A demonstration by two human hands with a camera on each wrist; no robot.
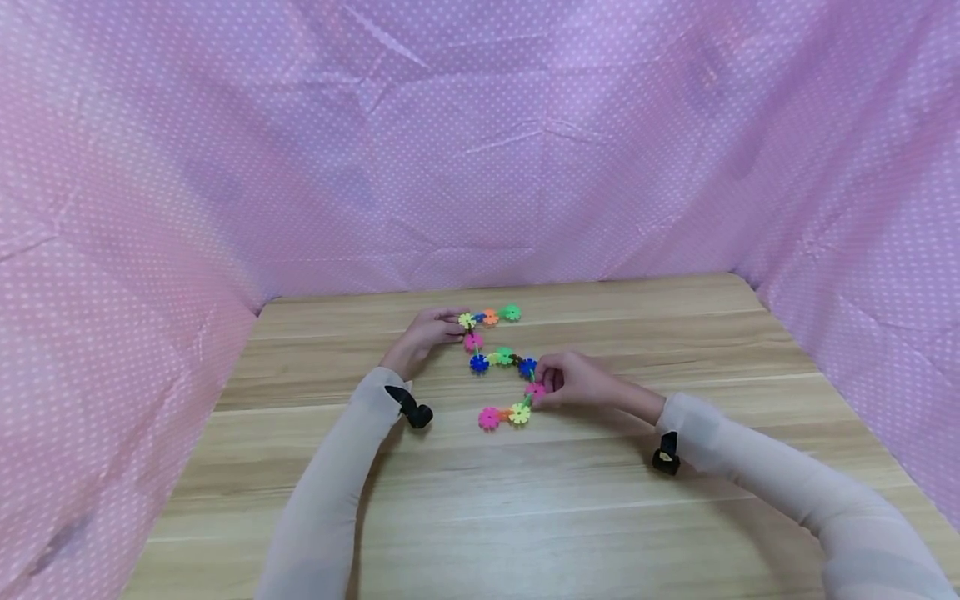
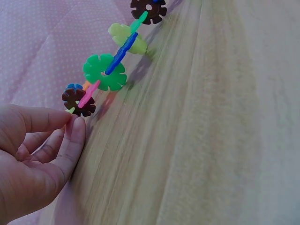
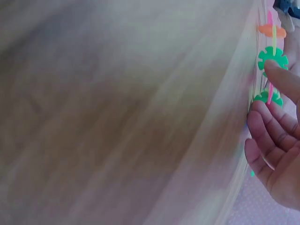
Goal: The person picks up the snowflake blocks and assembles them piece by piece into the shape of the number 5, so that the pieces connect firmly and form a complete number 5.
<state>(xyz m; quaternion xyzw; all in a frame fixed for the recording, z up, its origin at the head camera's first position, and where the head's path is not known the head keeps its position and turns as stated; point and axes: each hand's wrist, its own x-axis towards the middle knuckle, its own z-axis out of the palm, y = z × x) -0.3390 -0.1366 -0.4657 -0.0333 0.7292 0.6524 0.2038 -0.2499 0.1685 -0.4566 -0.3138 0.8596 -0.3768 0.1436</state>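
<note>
A chain of notched plastic snowflake discs lies on the wooden table in an S-like bend. My left hand (image 1: 429, 333) is at its upper left corner. There the thumb and fingertips pinch the edge of a yellow disc (image 1: 467, 322), beside a brown disc (image 2: 78, 102). My right hand (image 1: 581, 380) is at the chain's lower right curve, with thumb and fingers about a pink disc (image 1: 535, 390). In the right wrist view the thumb lies against a green disc (image 3: 276, 55). A yellow disc (image 1: 519, 414) and a pink end disc (image 1: 489, 418) lie nearer me.
The light wood table (image 1: 480, 517) ends at the back against a pink polka-dot cloth (image 1: 480, 167), which also hangs at both sides. A black wrist camera (image 1: 416, 412) is strapped to the left sleeve, and another camera (image 1: 666, 457) to the right.
</note>
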